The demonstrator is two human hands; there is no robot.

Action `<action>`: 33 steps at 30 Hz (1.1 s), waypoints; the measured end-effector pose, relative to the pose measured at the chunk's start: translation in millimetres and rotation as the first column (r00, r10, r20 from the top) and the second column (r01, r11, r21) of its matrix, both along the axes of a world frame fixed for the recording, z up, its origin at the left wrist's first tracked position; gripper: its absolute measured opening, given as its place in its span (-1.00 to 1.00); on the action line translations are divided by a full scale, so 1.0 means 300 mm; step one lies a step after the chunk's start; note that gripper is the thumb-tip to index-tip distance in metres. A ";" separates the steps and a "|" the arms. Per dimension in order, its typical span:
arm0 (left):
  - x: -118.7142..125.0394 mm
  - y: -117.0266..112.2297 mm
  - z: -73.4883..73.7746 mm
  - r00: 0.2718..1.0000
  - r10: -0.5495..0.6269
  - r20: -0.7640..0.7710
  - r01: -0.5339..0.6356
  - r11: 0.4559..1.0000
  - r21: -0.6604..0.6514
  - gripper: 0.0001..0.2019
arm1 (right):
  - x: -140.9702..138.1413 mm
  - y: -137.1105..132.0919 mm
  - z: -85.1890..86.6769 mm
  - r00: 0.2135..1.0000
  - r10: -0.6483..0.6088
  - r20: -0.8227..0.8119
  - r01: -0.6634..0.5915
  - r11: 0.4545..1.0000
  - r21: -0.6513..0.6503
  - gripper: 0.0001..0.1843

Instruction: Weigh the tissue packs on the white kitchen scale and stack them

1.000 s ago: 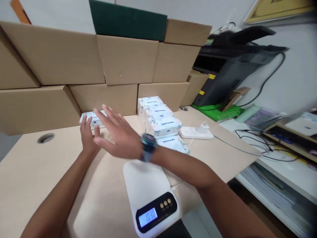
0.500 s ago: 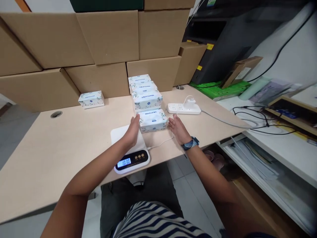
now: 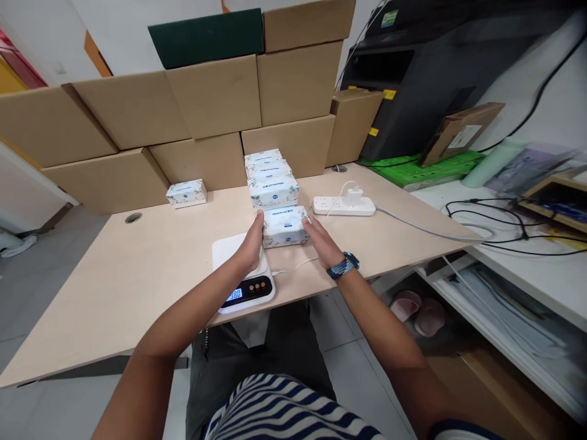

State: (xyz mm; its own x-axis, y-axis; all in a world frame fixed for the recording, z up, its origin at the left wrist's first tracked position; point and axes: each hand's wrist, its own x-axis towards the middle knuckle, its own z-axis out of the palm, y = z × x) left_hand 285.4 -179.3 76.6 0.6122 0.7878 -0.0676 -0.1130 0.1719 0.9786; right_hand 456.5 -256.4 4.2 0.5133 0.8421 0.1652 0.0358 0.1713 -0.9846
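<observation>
A white tissue pack (image 3: 287, 227) with a leafy print is held between my two hands, just right of the kitchen scale. My left hand (image 3: 253, 244) presses its left side, with the wrist and forearm over the scale. My right hand (image 3: 321, 243), wearing a watch, grips the right side with fingertips on the top corner. The white digital scale (image 3: 224, 249) has a lit display (image 3: 235, 294), partly covered by my forearm. Directly behind stand several similar tissue packs (image 3: 274, 190) in a row.
Another tissue pack (image 3: 187, 194) sits farther left by the stacked cardboard boxes (image 3: 197, 162). A white power strip (image 3: 343, 206) with a plugged-in charger lies to the right on the wooden desk (image 3: 151, 269). Thin cables run across the right side.
My right hand has moved in from beside the front tissue pack onto its side; my left hand now presses it too. The view has tilted up, and the display reading has changed.
</observation>
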 end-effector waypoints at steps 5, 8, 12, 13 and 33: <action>-0.231 -0.173 0.096 0.996 0.005 0.090 -0.020 0.986 0.165 -0.27 | -0.101 -0.172 0.107 0.991 0.067 -0.115 -0.051 0.990 0.131 -0.14; -0.395 -0.254 0.091 0.988 0.073 0.133 -0.100 0.972 0.211 -0.28 | -0.166 -0.213 0.120 0.960 0.268 -0.082 -0.254 0.955 0.151 -0.15; -0.511 -0.227 0.000 0.965 0.251 0.073 -0.257 0.963 0.082 -0.24 | -0.269 -0.129 0.078 0.882 0.452 -0.137 -0.465 0.881 -0.090 0.14; -0.528 -0.200 -0.026 0.961 0.271 0.047 -0.273 0.962 0.034 -0.22 | -0.291 -0.101 0.064 0.874 0.463 -0.150 -0.482 0.865 -0.138 0.21; -0.685 -0.004 -0.167 0.895 0.443 0.040 -0.429 0.883 -0.189 -0.20 | -0.348 -0.141 -0.131 0.982 0.096 0.164 -0.060 0.976 -0.211 0.01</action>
State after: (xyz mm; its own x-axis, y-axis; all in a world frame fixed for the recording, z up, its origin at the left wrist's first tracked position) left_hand 79.9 -180.5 26.4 0.2184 0.9570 -0.1912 -0.2913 0.2509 0.9231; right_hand 352.0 -298.8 -35.1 0.4232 0.9036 0.0660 0.2026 -0.0233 -0.9790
